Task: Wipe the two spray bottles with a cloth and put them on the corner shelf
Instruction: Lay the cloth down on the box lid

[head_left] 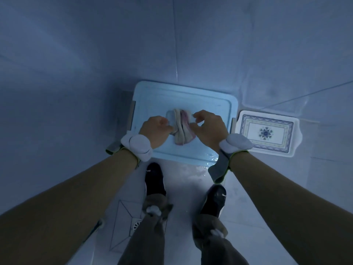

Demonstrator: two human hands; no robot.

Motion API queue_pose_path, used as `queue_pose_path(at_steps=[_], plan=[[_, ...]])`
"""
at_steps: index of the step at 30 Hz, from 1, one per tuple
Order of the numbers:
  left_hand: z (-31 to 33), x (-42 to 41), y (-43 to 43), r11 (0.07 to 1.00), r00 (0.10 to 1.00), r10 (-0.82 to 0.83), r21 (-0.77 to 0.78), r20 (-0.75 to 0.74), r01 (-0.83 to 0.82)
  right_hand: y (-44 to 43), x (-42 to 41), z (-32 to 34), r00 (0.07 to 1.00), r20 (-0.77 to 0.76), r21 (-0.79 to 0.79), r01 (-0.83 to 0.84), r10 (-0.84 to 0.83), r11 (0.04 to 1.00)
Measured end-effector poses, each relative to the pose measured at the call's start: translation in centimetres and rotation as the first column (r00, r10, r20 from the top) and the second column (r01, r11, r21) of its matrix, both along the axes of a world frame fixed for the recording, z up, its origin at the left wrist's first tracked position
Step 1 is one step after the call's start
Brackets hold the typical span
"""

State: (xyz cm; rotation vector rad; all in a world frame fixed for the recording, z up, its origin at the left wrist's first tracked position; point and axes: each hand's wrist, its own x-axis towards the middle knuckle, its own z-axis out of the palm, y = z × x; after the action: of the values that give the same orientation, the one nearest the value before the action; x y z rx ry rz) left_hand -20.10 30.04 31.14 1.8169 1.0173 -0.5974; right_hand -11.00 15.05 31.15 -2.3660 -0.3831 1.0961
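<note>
The cloth (181, 129), a crumpled striped rag, lies bunched at the middle of a pale blue box lid (219, 104), which serves as a low work surface in front of the person's feet. Neither spray bottle nor the corner shelf is in view, so this looks like the gathering of the cloth ahead of wiping. The left hand (156, 129) meets the cloth's left edge with its fingers curled under, apparently gripping the fabric to bunch it. The right hand (208, 127) arches over the right edge, thumb and forefinger hooked toward each other near the cloth; whether they actually pinch it cannot be told. A patterned tray (282, 131) sits on the wet tiles just beside the lid's right side, perhaps kept close for setting things down.
</note>
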Motion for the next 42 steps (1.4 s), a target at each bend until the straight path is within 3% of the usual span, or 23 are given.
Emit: queue_pose_path(at_steps=[7, 17, 24, 28, 35, 39, 42], plan=[[-9.3, 0.8, -1.1, 0.999, 0.999, 0.037, 0.031, 0.039, -0.039, 0.9, -1.1, -9.4, 0.997, 0.035, -0.026, 0.076, -0.075, 0.997], [-12.8, 2.1, -1.5, 0.97, 0.993, -0.081, 0.238, 0.084, 0.059, 2.0, -1.1, -13.1, 0.988, 0.114, -0.062, 0.113, -0.105, 0.992], [-9.8, 1.4, -1.7, 0.96, 0.93, 0.266, 0.023, 0.253, -0.28, -0.7, -1.3, -9.9, 0.895, -0.065, 0.162, 0.445, -0.44, 0.881], [-8.1, 2.5, -3.8, 0.981, 0.953, 0.163, 0.06, 0.254, -0.184, -3.2, -0.7, -7.2, 0.852, -0.03, 0.199, 0.518, -0.523, 0.832], [-6.8, 6.3, -9.9, 0.982, 0.962, 0.006, 0.18, 0.272, -0.057, -10.4, 1.3, -6.1, 0.758, 0.064, 0.118, 0.64, -0.649, 0.759], [-7.1, 8.8, -14.6, 0.997, 0.965, 0.042, 0.047, 0.259, -0.057, -15.1, 3.3, -6.7, 0.72, 0.123, 0.065, 0.681, -0.683, 0.729], [-8.6, 10.3, -17.6, 0.999, 0.965, 0.014, 0.032, 0.262, -0.023, -17.7, 4.6, -7.9, 0.718, 0.187, 0.033, 0.677, -0.67, 0.735]])
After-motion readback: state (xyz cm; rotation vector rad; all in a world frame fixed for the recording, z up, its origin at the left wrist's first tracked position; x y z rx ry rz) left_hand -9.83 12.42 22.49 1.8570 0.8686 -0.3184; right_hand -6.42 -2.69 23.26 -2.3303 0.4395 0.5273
